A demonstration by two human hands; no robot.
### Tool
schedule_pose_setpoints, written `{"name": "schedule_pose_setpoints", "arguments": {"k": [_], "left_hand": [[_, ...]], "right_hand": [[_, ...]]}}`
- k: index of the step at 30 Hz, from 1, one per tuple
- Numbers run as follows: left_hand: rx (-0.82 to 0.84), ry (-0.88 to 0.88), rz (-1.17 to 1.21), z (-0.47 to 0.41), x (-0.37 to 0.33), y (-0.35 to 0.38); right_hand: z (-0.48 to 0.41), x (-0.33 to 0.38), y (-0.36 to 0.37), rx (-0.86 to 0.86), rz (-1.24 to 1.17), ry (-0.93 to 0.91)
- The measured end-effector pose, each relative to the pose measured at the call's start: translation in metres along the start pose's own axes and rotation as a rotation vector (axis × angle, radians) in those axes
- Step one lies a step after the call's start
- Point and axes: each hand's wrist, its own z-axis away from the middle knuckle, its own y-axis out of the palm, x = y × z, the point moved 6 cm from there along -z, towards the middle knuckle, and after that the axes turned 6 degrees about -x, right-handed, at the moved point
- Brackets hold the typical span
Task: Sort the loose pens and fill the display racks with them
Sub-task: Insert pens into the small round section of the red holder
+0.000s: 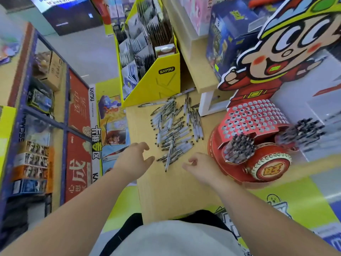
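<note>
Several loose white pens with dark clips (174, 129) lie in a heap on the wooden table (177, 193). One pen (168, 157) sticks out of the heap toward me. My left hand (133, 158) hovers just left of the heap's near end, fingers spread and empty. On the heap's near right, my right hand (199, 168) hangs with fingers loosely curled and nothing in it. A red drum-shaped display rack (252, 117) with a perforated top stands to the right. Bundles of dark pens (239, 147) fill its front pockets, and another bundle (304, 133) sits further right.
A yellow cardboard display stand (156, 78) with packs stands at the table's far left corner. A cartoon figure cut-out (287, 50) rises above the red rack. A wooden shelf (195, 52) overhangs the table's far end. Shelves of boxed goods (38, 126) line the left aisle.
</note>
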Motion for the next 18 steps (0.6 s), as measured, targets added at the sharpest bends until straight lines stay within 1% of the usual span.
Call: {"name": "schedule_pose_setpoints", "arguments": {"k": [4,9,13,18], "left_hand": [[0.042,0.054,-0.013,-0.033,0.004,0.007],[0.004,0.163,0.056,-0.094,0.007,0.016],[0.026,0.223,0.087,-0.138,0.008,0.025],[0.116,0.164,0.078,-0.171,0.011,0.042]], "right_hand": [[-0.015,-0.006,0.013,-0.024,-0.065,0.121],[-0.037,0.012,0.034,-0.130,-0.059,0.250],[-0.040,0.025,0.052,-0.229,-0.091,0.422],[-0.041,0.034,0.066,-0.309,-0.099,0.532]]}}
